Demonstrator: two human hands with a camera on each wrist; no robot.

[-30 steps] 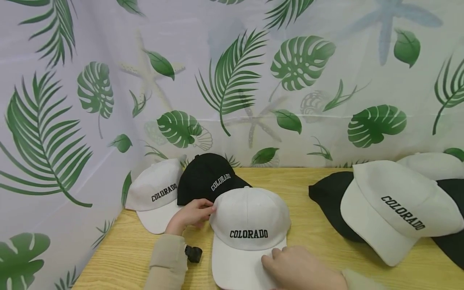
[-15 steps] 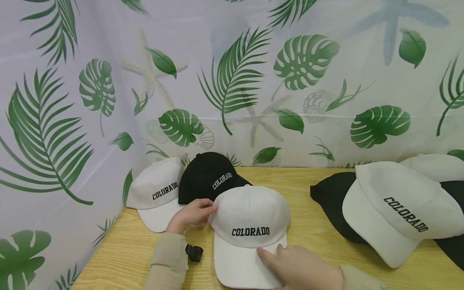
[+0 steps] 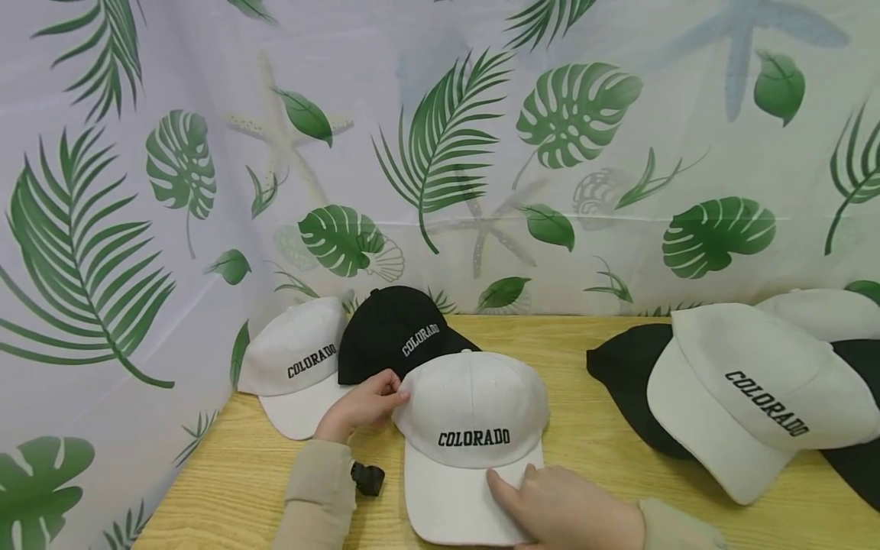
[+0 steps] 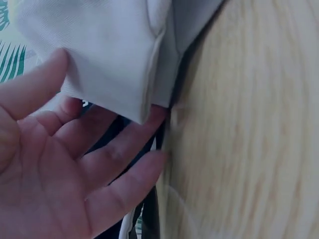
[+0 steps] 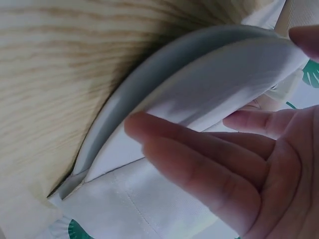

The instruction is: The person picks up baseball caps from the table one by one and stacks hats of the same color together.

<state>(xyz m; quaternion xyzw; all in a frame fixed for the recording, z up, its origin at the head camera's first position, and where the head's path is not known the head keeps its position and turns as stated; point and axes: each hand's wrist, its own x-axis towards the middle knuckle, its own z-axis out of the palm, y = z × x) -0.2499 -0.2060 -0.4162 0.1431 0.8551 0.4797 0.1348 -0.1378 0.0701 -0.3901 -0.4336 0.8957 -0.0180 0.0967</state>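
Black cap (image 3: 392,336), back of table, taken as landmark: pale COLORADO lettering, brim to the right. Just left of black cap, partly overlapped by it in view: smaller-looking white cap (image 3: 296,347), dark COLORADO lettering. Under black cap: wood-grain table (image 3: 550,336). Behind black cap: white hanging cloth (image 3: 357,46), printed with green leaves, starfish, shells. Well apart, right of black cap: pile of caps, tilted lettered white cap (image 3: 749,382) over dark cap (image 3: 622,382), another pale cap (image 3: 828,312) behind.

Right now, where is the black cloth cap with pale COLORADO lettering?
In the head view, the black cap sits left of centre, right of the leftmost white cloth cap and just beyond the bare left hand.
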